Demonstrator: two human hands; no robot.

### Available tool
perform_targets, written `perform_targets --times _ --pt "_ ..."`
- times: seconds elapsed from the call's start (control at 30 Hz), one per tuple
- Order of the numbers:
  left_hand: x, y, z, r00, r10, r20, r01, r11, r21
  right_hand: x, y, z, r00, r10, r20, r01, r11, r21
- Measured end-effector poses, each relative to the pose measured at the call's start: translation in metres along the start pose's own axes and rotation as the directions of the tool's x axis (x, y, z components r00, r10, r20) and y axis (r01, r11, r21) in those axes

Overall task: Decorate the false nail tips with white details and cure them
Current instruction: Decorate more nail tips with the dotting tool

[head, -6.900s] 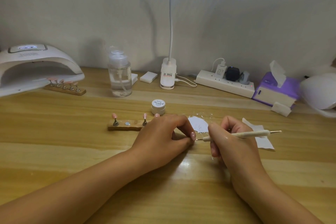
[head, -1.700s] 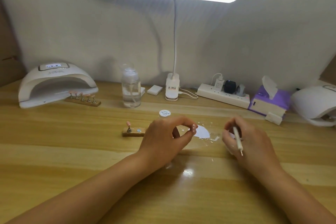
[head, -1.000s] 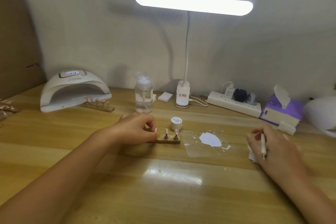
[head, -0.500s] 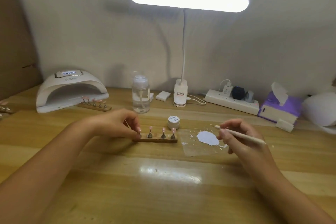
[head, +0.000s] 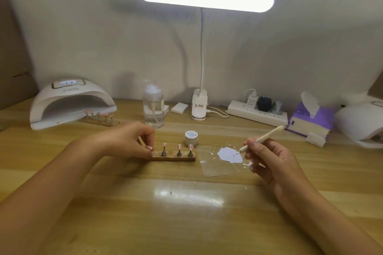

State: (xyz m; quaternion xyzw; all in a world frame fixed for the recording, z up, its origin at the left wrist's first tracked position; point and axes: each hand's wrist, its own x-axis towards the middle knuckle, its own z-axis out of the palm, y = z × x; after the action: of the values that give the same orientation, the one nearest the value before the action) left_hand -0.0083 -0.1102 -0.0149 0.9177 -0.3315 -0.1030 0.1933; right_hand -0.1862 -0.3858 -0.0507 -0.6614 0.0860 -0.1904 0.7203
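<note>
Wood is the main material here: the table (head: 128, 223) is wooden, and so is the small holder (head: 174, 159) near its middle, where three pink nail tips (head: 179, 146) stand upright on metal pegs. At the far left the white curing lamp (head: 70, 105) waits, with another row of tips (head: 99, 117) at its mouth. The left hand (head: 126, 141) pinches the left end of the holder with curled fingers and steadies it. The right hand (head: 269, 159) grips a dotting pen (head: 262, 137) like a pencil, to the right of the holder. The pen's fine point touches the white gel patch (head: 230, 154) on a clear palette sheet (head: 215, 170). I judge that the step is loading the pen. To do it well, take only a small bead from the patch, because a heavy drop would probably spread on a curved tip. Then keep the holder pressed down, rest the right little finger on the table, and touch each tip lightly.
</note>
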Motion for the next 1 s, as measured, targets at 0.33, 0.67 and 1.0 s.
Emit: perform_targets --times 0.33,0.67,1.0 --pt "-0.002 0.001 -0.012 0.955 0.04 -0.295 -0.02 0.997 0.069 -0.002 -0.001 0.002 0.996 -0.092 -0.003 0.088 0.959 -0.269" --pt "-0.001 0.081 0.044 0.856 0.33 -0.399 -0.48 0.794 -0.374 -0.002 0.003 0.001 0.982 -0.188 0.01 0.179 0.917 -0.356" --pt "0.002 0.09 0.105 0.835 0.33 -0.44 -0.5 0.79 -0.356 -0.001 -0.002 0.003 0.956 -0.291 -0.046 0.267 0.921 -0.284"
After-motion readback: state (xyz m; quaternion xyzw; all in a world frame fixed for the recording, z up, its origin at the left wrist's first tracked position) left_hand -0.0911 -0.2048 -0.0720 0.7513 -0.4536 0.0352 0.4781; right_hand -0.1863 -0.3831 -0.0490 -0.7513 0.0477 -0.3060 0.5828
